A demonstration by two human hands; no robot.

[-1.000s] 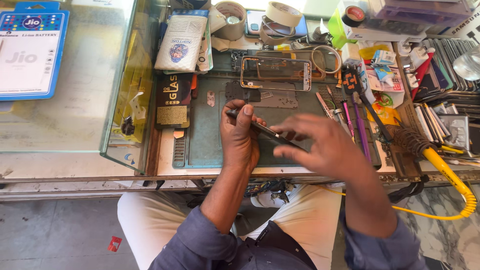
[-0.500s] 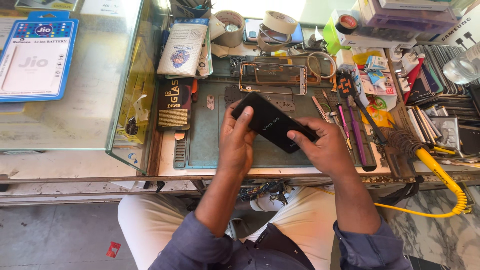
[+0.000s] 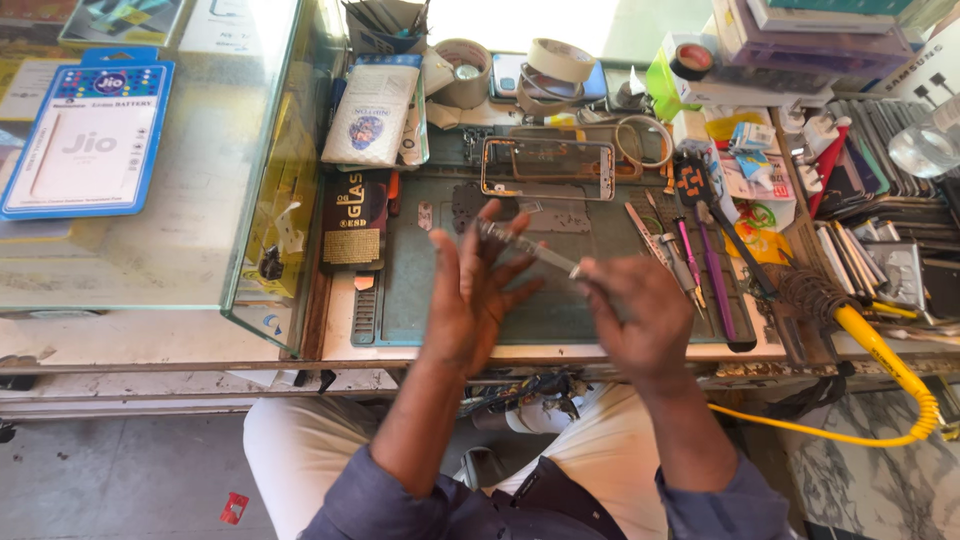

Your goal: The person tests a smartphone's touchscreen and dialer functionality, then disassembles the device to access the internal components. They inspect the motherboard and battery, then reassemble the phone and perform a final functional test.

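Note:
A dark phone (image 3: 528, 247) is turned edge-on between my two hands, above a green work mat (image 3: 420, 300). My left hand (image 3: 468, 300) has its fingers spread, and the phone's far end lies across them. The near end is pinched in my right hand (image 3: 640, 315). Beyond the hands, a phone frame (image 3: 548, 168) lies flat on the mat.
Screwdrivers and tweezers (image 3: 700, 265) lie on the mat's right side, with a yellow coiled cable (image 3: 880, 350) past them. Tape rolls (image 3: 560, 60) and a white pouch (image 3: 370, 115) sit at the back. A black box (image 3: 352, 220) and a glass counter (image 3: 200, 200) stand to the left.
The phone, earlier held flat with its dark face up, has been turned onto its edge. My left hand's fingers have spread apart and my right hand has shifted right.

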